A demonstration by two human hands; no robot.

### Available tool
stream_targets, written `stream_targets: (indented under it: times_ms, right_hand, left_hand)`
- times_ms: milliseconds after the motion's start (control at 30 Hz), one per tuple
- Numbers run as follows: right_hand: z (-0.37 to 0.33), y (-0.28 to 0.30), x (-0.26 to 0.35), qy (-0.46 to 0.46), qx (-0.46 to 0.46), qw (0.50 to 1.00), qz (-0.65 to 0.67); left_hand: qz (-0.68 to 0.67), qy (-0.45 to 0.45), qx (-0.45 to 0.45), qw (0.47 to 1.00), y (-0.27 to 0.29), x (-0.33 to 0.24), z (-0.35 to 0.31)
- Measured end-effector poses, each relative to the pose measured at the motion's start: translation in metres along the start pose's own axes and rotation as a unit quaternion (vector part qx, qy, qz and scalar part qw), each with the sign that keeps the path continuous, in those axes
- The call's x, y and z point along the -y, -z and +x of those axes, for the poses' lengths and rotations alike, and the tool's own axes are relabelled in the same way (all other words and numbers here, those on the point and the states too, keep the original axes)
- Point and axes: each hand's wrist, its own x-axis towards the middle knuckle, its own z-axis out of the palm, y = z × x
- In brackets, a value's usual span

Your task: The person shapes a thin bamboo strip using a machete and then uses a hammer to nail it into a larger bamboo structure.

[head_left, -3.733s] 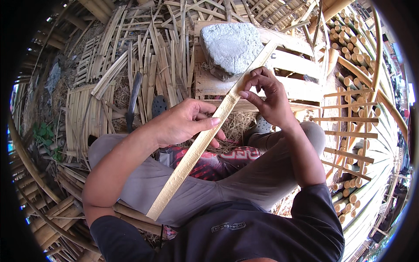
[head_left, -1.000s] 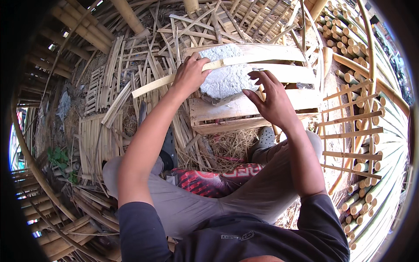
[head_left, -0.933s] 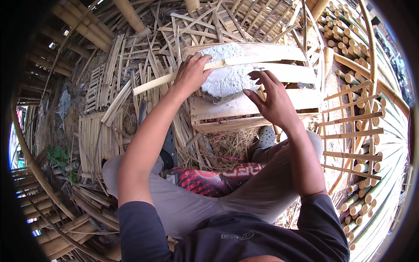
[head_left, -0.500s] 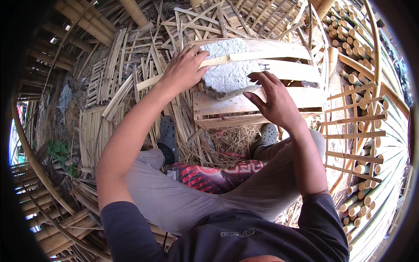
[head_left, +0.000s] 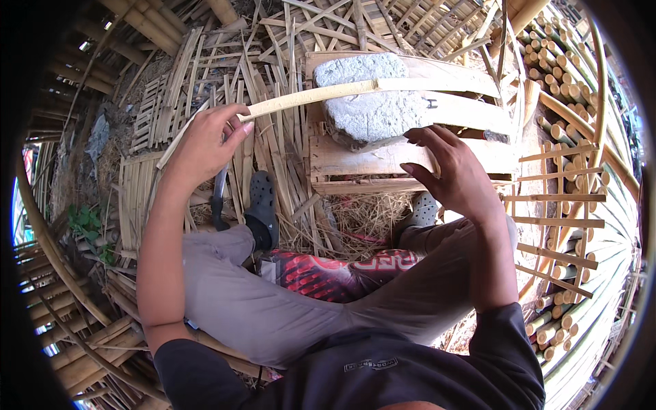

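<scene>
Bamboo strip (head_left: 311,95) laid across rough stone block (head_left: 376,117) — pinched near left end by left hand (head_left: 206,140); right hand (head_left: 459,169) held apart, empty, fingers curled. Strip could be twisted or slid, being gripped one-sidedly.

"Where's the light strongest?"
"At right: the long, pale green bamboo poles (head_left: 618,253) there look washed out, and the flat, yellowish bamboo strip (head_left: 311,96) whitens toward its right end."
"And the left?"
"Dim, shadowed."
"Sharpness?"
"Good centrally; straight edges bend toward the black rim."
</scene>
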Motion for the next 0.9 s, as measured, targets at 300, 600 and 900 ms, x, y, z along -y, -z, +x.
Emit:
stream_targets:
  times_ms: [300,600,900]
  right_hand:
    - [0.047,0.019,-0.096,-0.063,-0.095,0.990,-0.085]
    - [0.056,-0.010,-0.130,-0.116,-0.131,0.983,-0.049]
    - [0.071,-0.043,-0.122,-0.150,-0.078,0.978,-0.126]
  left_hand:
    - [-0.055,-0.001,-0.061,0.997,0.005,0.043,0.012]
    - [0.086,-0.023,-0.019,0.996,-0.025,0.062,0.022]
    - [0.180,-0.071,-0.055,0.980,-0.060,0.061,0.042]
